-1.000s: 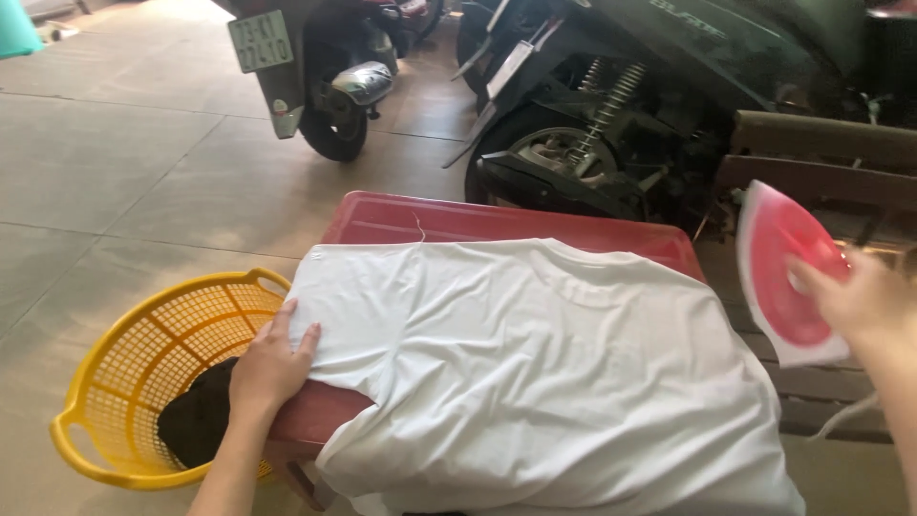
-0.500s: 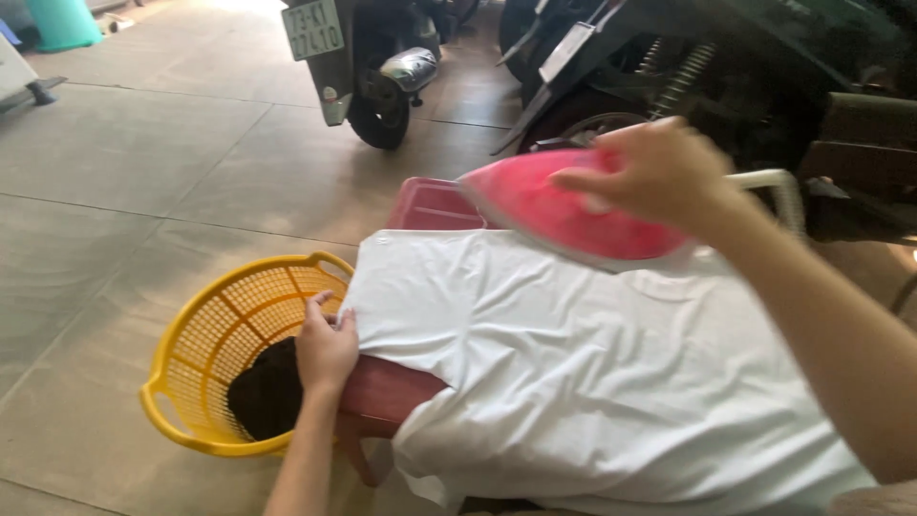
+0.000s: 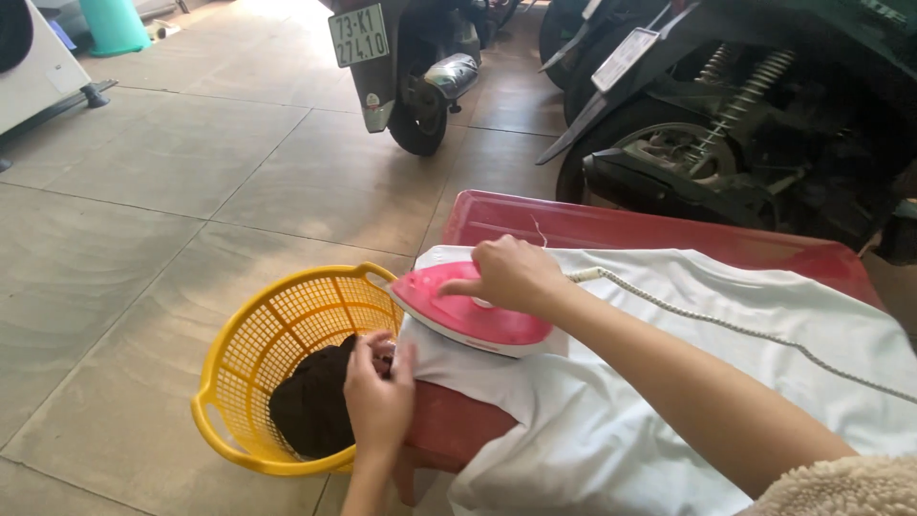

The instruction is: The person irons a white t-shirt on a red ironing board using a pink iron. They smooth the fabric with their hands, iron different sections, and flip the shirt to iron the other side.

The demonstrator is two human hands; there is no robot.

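Observation:
A white garment [image 3: 688,382] lies spread over a red padded board [image 3: 621,229]. My right hand [image 3: 511,274] grips the handle of a pink iron [image 3: 468,315], which rests flat on the garment's left end, its tip pointing left. A pale cord [image 3: 726,325] runs from the iron across the cloth to the right. My left hand [image 3: 379,394] pinches the garment's left edge just below the iron's tip, at the board's end.
A yellow plastic basket [image 3: 258,373] with a dark garment [image 3: 310,406] inside stands on the tiled floor left of the board. Parked scooters [image 3: 411,67] [image 3: 745,124] stand behind the board. A white appliance [image 3: 33,67] and teal bin [image 3: 115,24] are far left.
My right hand has swung the iron from the right, over the board, and set it down on the garment's left end. My left hand shifted slightly along the cloth's edge.

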